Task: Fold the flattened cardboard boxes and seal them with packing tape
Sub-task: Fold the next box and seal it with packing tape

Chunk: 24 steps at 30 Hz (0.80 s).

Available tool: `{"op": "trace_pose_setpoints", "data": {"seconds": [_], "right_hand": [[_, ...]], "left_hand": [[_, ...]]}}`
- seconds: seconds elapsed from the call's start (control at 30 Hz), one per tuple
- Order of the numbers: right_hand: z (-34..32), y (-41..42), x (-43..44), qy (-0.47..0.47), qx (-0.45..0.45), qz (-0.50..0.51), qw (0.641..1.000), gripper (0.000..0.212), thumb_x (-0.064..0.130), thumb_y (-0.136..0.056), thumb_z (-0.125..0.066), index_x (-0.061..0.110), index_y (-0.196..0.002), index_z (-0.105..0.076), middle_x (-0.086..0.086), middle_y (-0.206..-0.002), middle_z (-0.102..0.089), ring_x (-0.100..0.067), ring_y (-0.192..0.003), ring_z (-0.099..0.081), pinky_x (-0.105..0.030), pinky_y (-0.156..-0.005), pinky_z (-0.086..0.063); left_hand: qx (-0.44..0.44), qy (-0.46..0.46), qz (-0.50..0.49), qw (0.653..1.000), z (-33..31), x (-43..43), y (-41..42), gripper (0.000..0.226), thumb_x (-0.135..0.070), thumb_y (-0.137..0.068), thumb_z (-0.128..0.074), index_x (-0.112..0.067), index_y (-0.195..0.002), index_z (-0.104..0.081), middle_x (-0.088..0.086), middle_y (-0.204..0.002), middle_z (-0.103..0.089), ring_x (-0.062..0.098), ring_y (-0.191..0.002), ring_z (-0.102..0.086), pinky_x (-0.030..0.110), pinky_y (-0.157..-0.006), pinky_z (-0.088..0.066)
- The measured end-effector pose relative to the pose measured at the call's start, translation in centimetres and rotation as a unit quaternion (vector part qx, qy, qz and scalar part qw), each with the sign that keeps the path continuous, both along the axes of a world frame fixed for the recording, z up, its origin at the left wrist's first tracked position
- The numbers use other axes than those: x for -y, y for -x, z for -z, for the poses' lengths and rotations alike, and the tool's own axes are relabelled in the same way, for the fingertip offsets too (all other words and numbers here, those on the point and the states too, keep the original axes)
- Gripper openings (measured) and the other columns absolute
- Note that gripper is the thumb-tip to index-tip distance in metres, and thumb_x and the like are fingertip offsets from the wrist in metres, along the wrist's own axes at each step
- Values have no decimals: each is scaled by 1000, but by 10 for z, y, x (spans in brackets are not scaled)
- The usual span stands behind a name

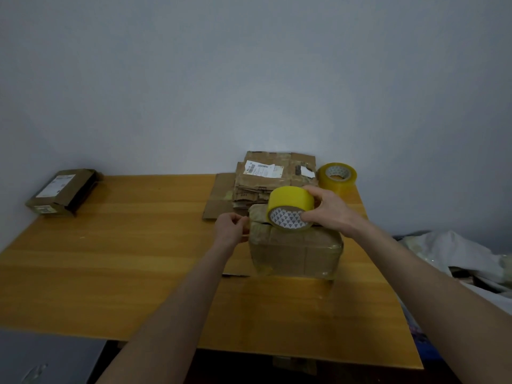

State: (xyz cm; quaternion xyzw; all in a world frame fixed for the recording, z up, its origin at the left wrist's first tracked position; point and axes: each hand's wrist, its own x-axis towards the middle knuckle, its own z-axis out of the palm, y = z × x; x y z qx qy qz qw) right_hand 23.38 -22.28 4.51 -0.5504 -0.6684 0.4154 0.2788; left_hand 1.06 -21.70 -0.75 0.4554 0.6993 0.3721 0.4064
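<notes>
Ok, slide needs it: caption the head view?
Right hand holds yellow tape roll atop folded box; left hand curled at its edge.

Head-worn camera looks forward and down, close over the table (138, 259).

A room in a home, put to use for parcel packing, is suggested rather than a shop or warehouse. A plain wooden desk (110, 259) is set against a bare pale wall (249, 79) in dim light, and crumpled white bedding or wrapping (448, 253) is heaped just past the desk's right edge. Worn flattened cardboard boxes (266, 176) with old shipping labels are stacked at the far edge, with a spare roll of tape (336, 177) beside them, a small labelled carton (62, 191) at the far left corner, and what may be a closed grey laptop (47, 353) just off the near left corner.
</notes>
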Motion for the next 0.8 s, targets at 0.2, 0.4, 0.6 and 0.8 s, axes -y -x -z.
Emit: {"op": "trace_pose_setpoints", "data": {"seconds": [0.2,0.4,0.6,0.8], "right_hand": [[7,-2,-1,-8,-24,19,999,47,10,-77,-78,33,-111,-56,6,-104,-61,-19,-101,-60,-44,-88,-54],[13,6,-1,-9,-63,63,996,53,18,-72,-83,28,-119,-61,3,-108,-65,-17,-101,-61,-44,-87,-55],[12,2,-5,-8,-43,43,998,61,19,-72,-83,27,-127,-56,3,-113,-63,-19,-105,-59,-41,-88,-54],[12,-5,-5,-24,1,11,1000,59,17,-73,-82,27,-125,-56,2,-113,-61,-21,-104,-58,-42,-88,-53]], "left_hand": [[-182,-44,10,982,23,9,-3,27,-9,-98,-48,-10,-124,-54,9,-118,-57,23,-102,-57,32,-79,-53],[-139,-101,211,962,14,26,-13,103,-50,-72,-75,-17,-152,-18,-3,-157,-19,15,-142,-22,39,-112,-33],[-354,-82,267,893,-3,11,-4,115,-54,-65,-80,-15,-152,-15,5,-154,-21,23,-140,-23,37,-112,-28],[-449,-66,387,803,-13,-11,-3,132,-63,-60,-78,-18,-153,4,0,-160,5,22,-147,2,45,-119,-10]]}}
